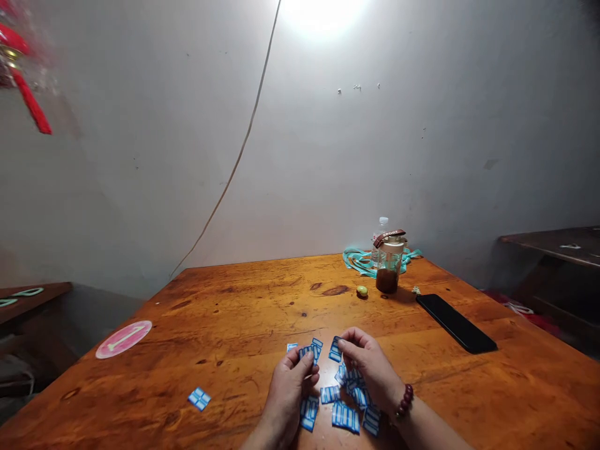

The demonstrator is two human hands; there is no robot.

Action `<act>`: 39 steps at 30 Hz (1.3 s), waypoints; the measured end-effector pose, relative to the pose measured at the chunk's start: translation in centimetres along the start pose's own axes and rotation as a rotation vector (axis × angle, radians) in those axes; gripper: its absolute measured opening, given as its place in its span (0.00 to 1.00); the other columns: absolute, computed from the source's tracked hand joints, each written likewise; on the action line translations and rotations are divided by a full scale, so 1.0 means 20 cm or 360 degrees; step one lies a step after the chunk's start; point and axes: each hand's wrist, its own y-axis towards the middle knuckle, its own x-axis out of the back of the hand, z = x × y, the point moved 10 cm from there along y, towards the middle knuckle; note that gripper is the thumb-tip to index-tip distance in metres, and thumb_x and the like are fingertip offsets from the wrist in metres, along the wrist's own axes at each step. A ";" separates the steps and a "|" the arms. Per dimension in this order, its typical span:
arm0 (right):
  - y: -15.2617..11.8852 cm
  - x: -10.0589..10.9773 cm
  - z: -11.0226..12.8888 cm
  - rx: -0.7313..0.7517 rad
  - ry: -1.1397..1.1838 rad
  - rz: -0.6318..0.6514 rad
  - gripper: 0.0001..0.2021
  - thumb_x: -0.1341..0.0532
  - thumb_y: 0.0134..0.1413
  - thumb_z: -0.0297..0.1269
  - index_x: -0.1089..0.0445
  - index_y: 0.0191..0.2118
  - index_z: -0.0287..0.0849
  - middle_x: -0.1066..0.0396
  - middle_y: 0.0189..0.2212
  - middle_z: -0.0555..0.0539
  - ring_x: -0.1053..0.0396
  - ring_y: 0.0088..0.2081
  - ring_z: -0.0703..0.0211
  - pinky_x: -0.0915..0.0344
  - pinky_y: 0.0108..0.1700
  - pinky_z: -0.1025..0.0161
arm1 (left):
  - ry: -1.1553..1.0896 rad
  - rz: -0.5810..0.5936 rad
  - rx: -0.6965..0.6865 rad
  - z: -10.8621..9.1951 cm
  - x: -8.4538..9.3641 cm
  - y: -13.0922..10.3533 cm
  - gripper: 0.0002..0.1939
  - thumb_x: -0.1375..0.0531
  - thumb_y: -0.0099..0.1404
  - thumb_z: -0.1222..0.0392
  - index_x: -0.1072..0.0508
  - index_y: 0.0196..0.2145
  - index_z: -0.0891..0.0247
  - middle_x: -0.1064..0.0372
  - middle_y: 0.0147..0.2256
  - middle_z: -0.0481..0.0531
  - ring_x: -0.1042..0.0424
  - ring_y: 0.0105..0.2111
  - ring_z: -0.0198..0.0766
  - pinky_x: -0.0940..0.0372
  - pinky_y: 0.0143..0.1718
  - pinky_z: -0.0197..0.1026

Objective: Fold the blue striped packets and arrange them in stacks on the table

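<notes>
My left hand pinches a few cards, my right hand one card; such thin pieces want light fingertips. A loose pile lies at six o'clock.

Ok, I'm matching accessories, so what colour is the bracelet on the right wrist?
Dark red bracelet, nearly maroon; the head view shows it best.

Glare high on the wall (edges stretched, dimmer)
</notes>
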 end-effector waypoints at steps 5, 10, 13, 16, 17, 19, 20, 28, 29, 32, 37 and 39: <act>-0.04 -0.10 -0.08 -0.0130 0.0120 0.0206 0.11 0.38 0.41 0.40 0.40 0.26 0.40 0.43 0.16 0.57 0.48 0.17 0.72 0.51 0.20 0.72 | 0.0005 0.0071 -0.0044 -0.01 -0.04 -0.01 0.12 0.37 0.49 0.58 0.32 0.30 0.66 0.35 0.21 0.46 0.37 0.19 0.27 0.43 0.21 0.29; -0.04 -0.09 -0.07 -0.0033 -0.0017 0.0117 0.10 0.38 0.41 0.39 0.39 0.24 0.39 0.43 0.16 0.57 0.49 0.18 0.72 0.52 0.20 0.72 | 0.0078 0.0308 -0.0149 -0.01 -0.13 -0.04 0.10 0.39 0.50 0.58 0.30 0.29 0.67 0.34 0.23 0.48 0.38 0.21 0.28 0.44 0.22 0.30; -0.04 -0.08 -0.04 0.0005 -0.0028 0.0100 0.09 0.38 0.41 0.37 0.39 0.23 0.39 0.43 0.17 0.57 0.49 0.19 0.72 0.51 0.20 0.72 | 0.0138 0.0351 -0.0159 -0.02 -0.14 -0.06 0.10 0.40 0.52 0.57 0.29 0.30 0.67 0.34 0.23 0.48 0.38 0.22 0.29 0.44 0.22 0.30; -0.04 -0.08 -0.03 -0.0018 -0.0023 0.0107 0.09 0.38 0.40 0.37 0.39 0.23 0.39 0.43 0.16 0.57 0.49 0.18 0.72 0.51 0.20 0.72 | 0.0189 0.0369 -0.0190 -0.05 -0.15 -0.07 0.11 0.40 0.52 0.57 0.29 0.31 0.67 0.33 0.24 0.49 0.37 0.23 0.31 0.43 0.24 0.31; -0.04 -0.08 -0.03 -0.0034 -0.0016 0.0113 0.09 0.38 0.40 0.37 0.39 0.23 0.39 0.43 0.16 0.57 0.49 0.18 0.72 0.52 0.20 0.72 | 0.0212 0.0374 -0.0198 -0.05 -0.15 -0.07 0.11 0.40 0.52 0.56 0.29 0.31 0.66 0.33 0.24 0.50 0.36 0.24 0.32 0.43 0.24 0.32; -0.04 -0.09 -0.04 -0.0054 0.0013 0.0118 0.09 0.37 0.39 0.37 0.38 0.24 0.39 0.43 0.16 0.57 0.49 0.18 0.72 0.52 0.20 0.72 | 0.0257 0.0380 -0.0215 -0.06 -0.15 -0.07 0.11 0.41 0.52 0.56 0.29 0.32 0.66 0.32 0.25 0.50 0.35 0.25 0.33 0.42 0.25 0.33; -0.04 -0.09 -0.05 -0.0065 0.0034 0.0112 0.10 0.37 0.38 0.37 0.38 0.25 0.39 0.42 0.17 0.57 0.48 0.18 0.72 0.52 0.20 0.72 | 0.0271 0.0389 -0.0224 -0.06 -0.16 -0.08 0.11 0.41 0.52 0.56 0.29 0.33 0.66 0.32 0.25 0.51 0.34 0.25 0.34 0.42 0.25 0.33; -0.03 -0.07 -0.11 -0.0211 0.0125 0.0169 0.13 0.36 0.37 0.41 0.39 0.25 0.39 0.43 0.15 0.57 0.48 0.16 0.73 0.51 0.19 0.72 | 0.0393 0.0284 -0.0299 -0.10 -0.12 -0.06 0.12 0.41 0.52 0.56 0.27 0.32 0.65 0.33 0.27 0.49 0.37 0.23 0.31 0.43 0.22 0.31; -0.01 -0.04 -0.09 -0.0142 0.0114 0.0108 0.13 0.36 0.37 0.40 0.39 0.24 0.39 0.43 0.15 0.57 0.48 0.16 0.73 0.51 0.19 0.72 | 0.0417 0.0213 -0.0318 -0.12 -0.10 -0.06 0.12 0.41 0.52 0.55 0.27 0.33 0.65 0.34 0.26 0.49 0.38 0.22 0.30 0.43 0.20 0.30; 0.00 0.01 -0.03 -0.0004 0.0116 -0.0072 0.12 0.36 0.38 0.39 0.40 0.24 0.39 0.40 0.18 0.56 0.44 0.19 0.71 0.47 0.22 0.72 | 0.0343 0.0096 -0.0322 -0.14 -0.05 -0.06 0.13 0.40 0.50 0.55 0.28 0.33 0.64 0.36 0.23 0.45 0.40 0.20 0.27 0.43 0.20 0.29; -0.02 -0.04 -0.06 -0.0056 0.0290 -0.0027 0.13 0.35 0.36 0.39 0.40 0.24 0.39 0.38 0.21 0.54 0.38 0.23 0.68 0.41 0.27 0.69 | -0.0079 0.0140 -0.0058 -0.03 -0.09 -0.05 0.13 0.36 0.45 0.58 0.35 0.27 0.63 0.35 0.24 0.45 0.34 0.24 0.29 0.40 0.26 0.31; -0.03 -0.08 -0.07 -0.0076 0.0350 0.0033 0.12 0.35 0.36 0.38 0.40 0.24 0.40 0.37 0.22 0.54 0.38 0.24 0.68 0.41 0.28 0.69 | -0.0119 0.0122 -0.0020 0.01 -0.10 -0.05 0.13 0.35 0.45 0.58 0.36 0.27 0.64 0.36 0.23 0.44 0.36 0.21 0.27 0.42 0.23 0.30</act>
